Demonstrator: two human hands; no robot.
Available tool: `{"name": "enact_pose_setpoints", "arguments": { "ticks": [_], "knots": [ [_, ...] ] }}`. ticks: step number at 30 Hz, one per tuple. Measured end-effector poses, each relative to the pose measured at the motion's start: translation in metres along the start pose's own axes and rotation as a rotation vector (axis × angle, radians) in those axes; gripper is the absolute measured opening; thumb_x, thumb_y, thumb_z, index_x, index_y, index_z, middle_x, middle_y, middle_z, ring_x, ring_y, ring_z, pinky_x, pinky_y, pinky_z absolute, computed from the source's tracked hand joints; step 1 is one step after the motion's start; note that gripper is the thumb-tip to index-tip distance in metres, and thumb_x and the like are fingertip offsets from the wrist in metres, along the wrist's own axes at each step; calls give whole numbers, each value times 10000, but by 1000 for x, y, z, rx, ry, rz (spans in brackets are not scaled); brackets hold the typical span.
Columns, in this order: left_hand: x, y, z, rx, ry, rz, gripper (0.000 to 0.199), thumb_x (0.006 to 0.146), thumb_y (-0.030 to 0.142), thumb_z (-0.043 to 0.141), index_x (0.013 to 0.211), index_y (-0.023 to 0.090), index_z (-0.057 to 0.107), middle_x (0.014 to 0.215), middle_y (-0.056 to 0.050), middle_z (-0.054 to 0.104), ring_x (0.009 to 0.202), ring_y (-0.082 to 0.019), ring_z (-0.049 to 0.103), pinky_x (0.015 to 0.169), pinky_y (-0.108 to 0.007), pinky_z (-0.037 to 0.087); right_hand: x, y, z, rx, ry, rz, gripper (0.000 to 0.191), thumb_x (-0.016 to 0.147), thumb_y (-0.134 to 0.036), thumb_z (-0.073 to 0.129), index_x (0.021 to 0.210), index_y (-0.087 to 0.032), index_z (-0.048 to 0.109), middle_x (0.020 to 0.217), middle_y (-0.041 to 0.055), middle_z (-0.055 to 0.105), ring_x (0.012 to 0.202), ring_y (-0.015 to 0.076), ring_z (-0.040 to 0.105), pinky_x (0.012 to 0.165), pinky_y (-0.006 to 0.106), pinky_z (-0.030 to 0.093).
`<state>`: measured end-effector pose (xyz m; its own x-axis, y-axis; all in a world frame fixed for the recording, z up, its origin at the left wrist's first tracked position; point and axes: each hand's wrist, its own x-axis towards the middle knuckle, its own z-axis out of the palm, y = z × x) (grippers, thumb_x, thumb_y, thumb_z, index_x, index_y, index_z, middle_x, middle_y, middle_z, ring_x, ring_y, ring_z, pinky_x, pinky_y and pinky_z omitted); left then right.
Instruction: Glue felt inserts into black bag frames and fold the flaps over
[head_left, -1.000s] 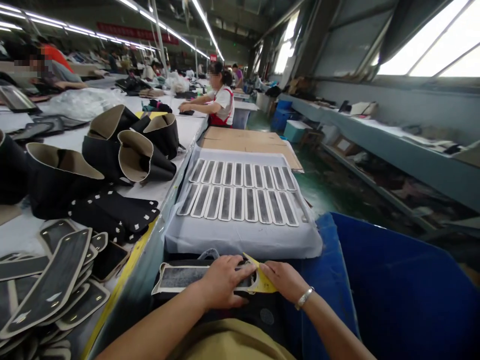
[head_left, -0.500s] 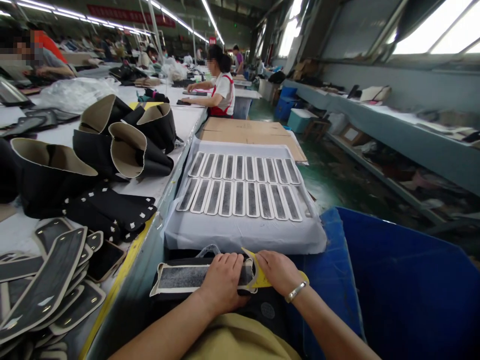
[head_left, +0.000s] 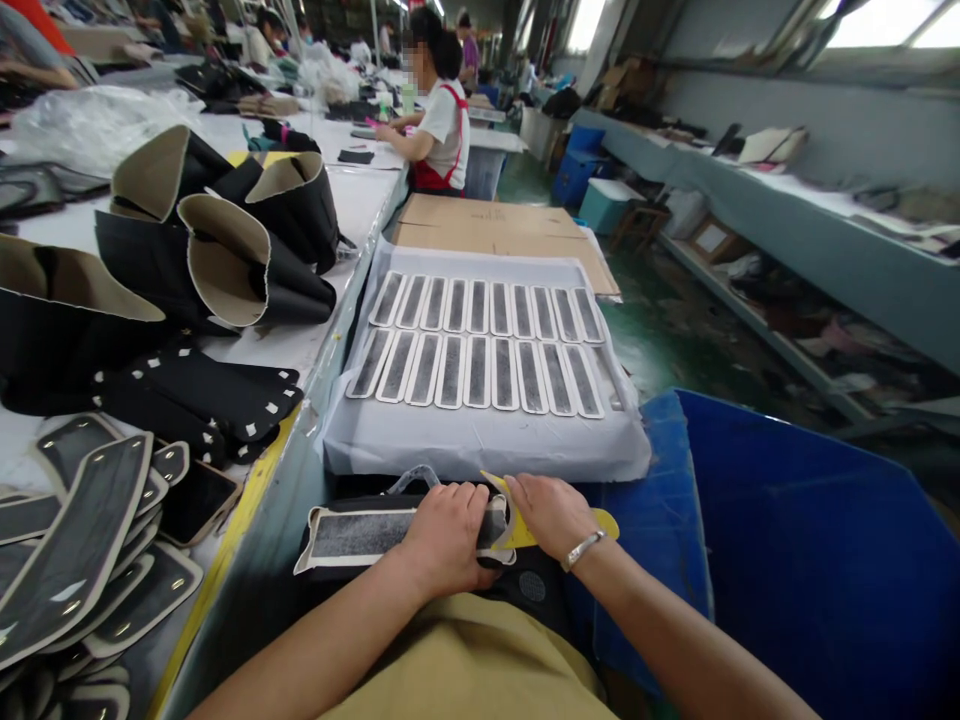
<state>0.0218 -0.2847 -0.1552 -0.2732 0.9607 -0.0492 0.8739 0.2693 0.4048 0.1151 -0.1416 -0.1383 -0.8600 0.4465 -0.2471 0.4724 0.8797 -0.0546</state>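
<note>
A dark strip with a cream border [head_left: 360, 534] lies across my lap on something black. My left hand [head_left: 448, 535] is closed over its right part, thumb toward me, gripping it. My right hand [head_left: 553, 515], with a silver bracelet at the wrist, is wrapped around a flat yellow scraper-like tool [head_left: 606, 522]. One thin pointed tip sticks up between the hands, and the rounded end shows past the palm. The tool's edge meets the right end of the strip, where the cream border is curled. Fingertips of the right hand are partly hidden.
Ahead, a cloth-covered board [head_left: 480, 440] bears two rows of similar bordered strips [head_left: 478, 372]. To the left, a table holds black curved pieces [head_left: 229, 260] and a pile of bordered panels [head_left: 82, 540]. A blue bin [head_left: 795, 520] stands right. A co-worker [head_left: 442, 120] sits beyond the cardboard [head_left: 487, 225].
The view has tilted down and shifted slightly. Both hands keep nearly the same hold on the strip and the yellow tool. The co-worker's hands have moved.
</note>
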Motion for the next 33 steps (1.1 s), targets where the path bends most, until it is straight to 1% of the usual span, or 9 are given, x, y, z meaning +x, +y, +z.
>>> {"name": "enact_pose_setpoints", "arguments": {
  "ticks": [8, 15, 19, 22, 24, 26, 29, 31, 33],
  "knots": [
    [8, -3, -2, 46, -65, 37, 619, 505, 540, 644, 970, 161, 494, 942, -84, 577, 834, -267, 543, 764, -399, 438, -1, -4, 0, -16, 74, 11, 443, 958, -376, 189, 788, -194, 555, 747, 42, 649, 726, 174, 626, 659, 280, 414],
    [9, -2, -5, 68, -101, 41, 627, 486, 555, 663, 953, 175, 486, 949, -76, 569, 844, -262, 551, 769, -383, 442, -4, -7, -1, -44, 103, -13, 452, 960, -382, 183, 802, -190, 560, 733, 40, 643, 707, 164, 622, 644, 270, 426],
    [8, -1, -7, 60, -112, 35, 654, 465, 560, 685, 953, 167, 501, 936, -74, 573, 826, -267, 549, 754, -400, 453, -5, -9, -6, -76, 78, -1, 459, 960, -377, 190, 804, -179, 574, 728, 53, 648, 712, 161, 628, 641, 257, 434],
    [2, 4, -4, 72, -55, 2, 700, 490, 537, 693, 1042, 148, 505, 1003, -97, 573, 908, -288, 530, 855, -452, 414, -4, -10, -7, -80, 76, -7, 456, 959, -369, 194, 808, -173, 577, 731, 62, 651, 715, 164, 631, 644, 256, 438],
    [-4, 7, 1, 96, 44, -30, 799, 529, 512, 694, 1187, 132, 450, 1148, -133, 530, 1055, -318, 466, 972, -495, 318, -3, -10, -7, -81, 84, -23, 449, 960, -357, 192, 812, -174, 575, 735, 63, 652, 715, 168, 630, 638, 260, 437],
    [-8, 9, 6, 104, 101, -30, 879, 569, 487, 692, 1295, 114, 364, 1246, -154, 472, 1146, -321, 400, 1029, -487, 251, -2, -9, -6, -84, 80, -52, 440, 961, -335, 188, 821, -178, 575, 740, 59, 651, 716, 171, 629, 632, 265, 435],
    [-9, 7, 9, 72, 67, 21, 887, 593, 454, 697, 1313, 69, 351, 1230, -166, 483, 1120, -301, 420, 1017, -428, 294, -1, -7, -6, -89, 73, -95, 435, 962, -312, 182, 829, -186, 576, 743, 50, 647, 714, 176, 625, 633, 273, 433],
    [-7, 4, 10, 41, 57, 37, 873, 585, 449, 704, 1291, 53, 377, 1211, -172, 492, 1095, -301, 435, 997, -422, 319, 0, -6, -6, -84, 84, -79, 444, 962, -323, 176, 822, -185, 573, 732, 47, 644, 710, 178, 625, 631, 274, 430],
    [-4, 1, 9, -1, 65, 39, 898, 578, 456, 705, 1304, 61, 353, 1193, -171, 503, 1072, -301, 452, 970, -429, 346, 1, -5, -6, -72, 77, -59, 449, 962, -336, 172, 817, -185, 569, 723, 46, 641, 708, 180, 626, 625, 273, 427]
  ]
}}
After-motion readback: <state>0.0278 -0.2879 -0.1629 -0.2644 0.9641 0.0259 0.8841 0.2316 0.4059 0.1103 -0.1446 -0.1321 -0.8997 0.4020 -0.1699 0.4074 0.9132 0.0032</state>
